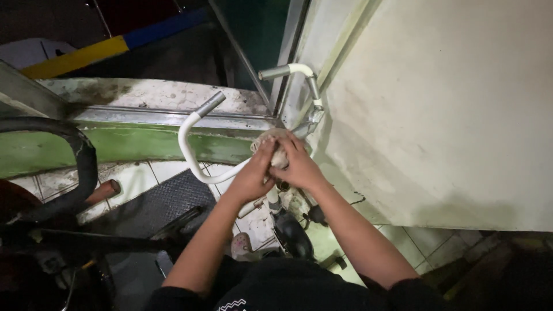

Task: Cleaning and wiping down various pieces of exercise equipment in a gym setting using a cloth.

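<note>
Two bare hands meet at the middle of a small white bike's handlebar [190, 151]. The left hand [253, 173] is curled, with its fingers bent close together and pressed on a small pale cloth [280, 158] that sits on the middle of the bar. The right hand [299, 167] lies over the other side of the cloth, fingers bent and close too, with the fingertips tucked down onto it. The two hands touch each other, and the cloth is squeezed between them, so only a little bit of it peeks out. You cannot tell how much of the cloth each hand really grips. The handlebar bends up on both sides, with a grey grip [208, 104] on the left end and another grey grip [274, 72] on the right end, near a big pale wall [449, 115]. Under the hands, the bike's stem goes down to a dark front wheel [292, 235]. On the left there is a green and white ledge [138, 141], a thick black hose [86, 167], and a dark bumpy metal plate [161, 204] on the tiled floor [144, 173].
</note>
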